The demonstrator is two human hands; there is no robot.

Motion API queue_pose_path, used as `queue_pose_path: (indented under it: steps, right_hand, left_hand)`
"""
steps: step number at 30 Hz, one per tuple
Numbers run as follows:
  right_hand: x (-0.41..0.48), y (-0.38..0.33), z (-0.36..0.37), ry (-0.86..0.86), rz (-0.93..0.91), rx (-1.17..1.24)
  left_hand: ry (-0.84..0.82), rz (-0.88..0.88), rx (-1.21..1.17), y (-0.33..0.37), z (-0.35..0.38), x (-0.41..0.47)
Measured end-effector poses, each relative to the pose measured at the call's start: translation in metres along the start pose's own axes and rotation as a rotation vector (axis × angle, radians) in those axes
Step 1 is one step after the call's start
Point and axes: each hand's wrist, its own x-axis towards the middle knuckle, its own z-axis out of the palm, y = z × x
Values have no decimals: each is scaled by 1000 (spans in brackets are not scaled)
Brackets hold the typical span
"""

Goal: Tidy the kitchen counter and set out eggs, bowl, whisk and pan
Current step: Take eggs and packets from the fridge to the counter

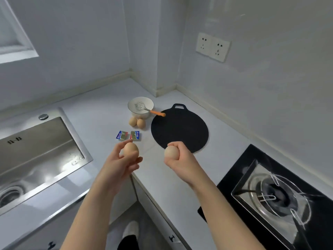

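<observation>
Steel sink (36,141) far L, drain (10,195) near its btm-L corner, chrome cap (43,116) on rear rim. L sachet (122,135) and R sachet (135,135) side by side, mid frame. Dbl wall socket (213,47) upper R. Gas hob (234,179) btm R: black glass, steel burner (277,195) w/ wire pan support. Window frame (18,46) top L.

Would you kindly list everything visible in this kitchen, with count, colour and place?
counter: 1, white, along the walls
bowl: 1, white, near the corner
whisk: 1, steel with orange handle, in the bowl
pan: 1, black, right of the bowl
loose eggs: 2, tan, before the bowl
packets: 2, blue, red and green, before the loose eggs
sink: 1, steel, left
stove: 1, black and steel, right
sockets: 2, white, wall above the pan
left egg: 1, tan, in the left hand
right egg: 1, pale tan, in the right hand
left hand: 1, holds the left egg
right hand: 1, grips the right egg
</observation>
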Motion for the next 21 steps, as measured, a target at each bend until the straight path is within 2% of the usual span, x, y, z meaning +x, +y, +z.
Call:
queue_pose_path:
  steps: [3,9,16,21]
  right_hand:
    - [66,-15,44,12,0,-111]
    - [171,-33,123,71,7,-199]
    - [267,-32,197,102,44,-418]
    - [308,-34,219,35,-8,-745]
  left_hand:
    - [16,-9,-9,16,-37,63]
    - [204,62,492,37,-97,173]
    - [189,36,793,39,-138,266]
    - [194,30,997,41,-151,303]
